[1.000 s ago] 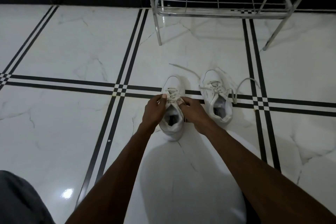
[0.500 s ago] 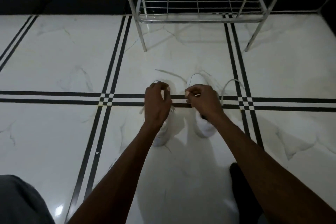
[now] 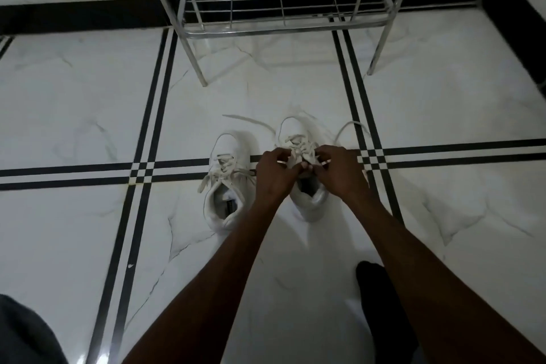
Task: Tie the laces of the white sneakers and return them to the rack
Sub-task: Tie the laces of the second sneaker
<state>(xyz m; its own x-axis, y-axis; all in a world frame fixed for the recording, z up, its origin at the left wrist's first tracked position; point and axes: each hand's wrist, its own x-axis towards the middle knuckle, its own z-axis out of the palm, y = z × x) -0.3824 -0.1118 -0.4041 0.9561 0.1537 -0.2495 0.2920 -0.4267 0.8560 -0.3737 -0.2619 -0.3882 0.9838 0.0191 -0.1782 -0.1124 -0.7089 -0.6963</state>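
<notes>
White marble floor [image 3: 88, 115] with black inlay lines runs up to a chrome wire shoe rack [image 3: 280, 3] standing against the wall. Two white sneakers sit side by side on the floor just in front of it. The left sneaker [image 3: 226, 183] shows a knotted lace with short ends. Over the right sneaker [image 3: 307, 180], the left hand [image 3: 273, 174] and right hand [image 3: 339, 174] pinch its laces [image 3: 298, 148] with curled fingers; loose ends trail toward the toe. Laces look soft and limp, so they likely need steady tension. Each shoe seems light and is best lifted at the stiff heel collar.
</notes>
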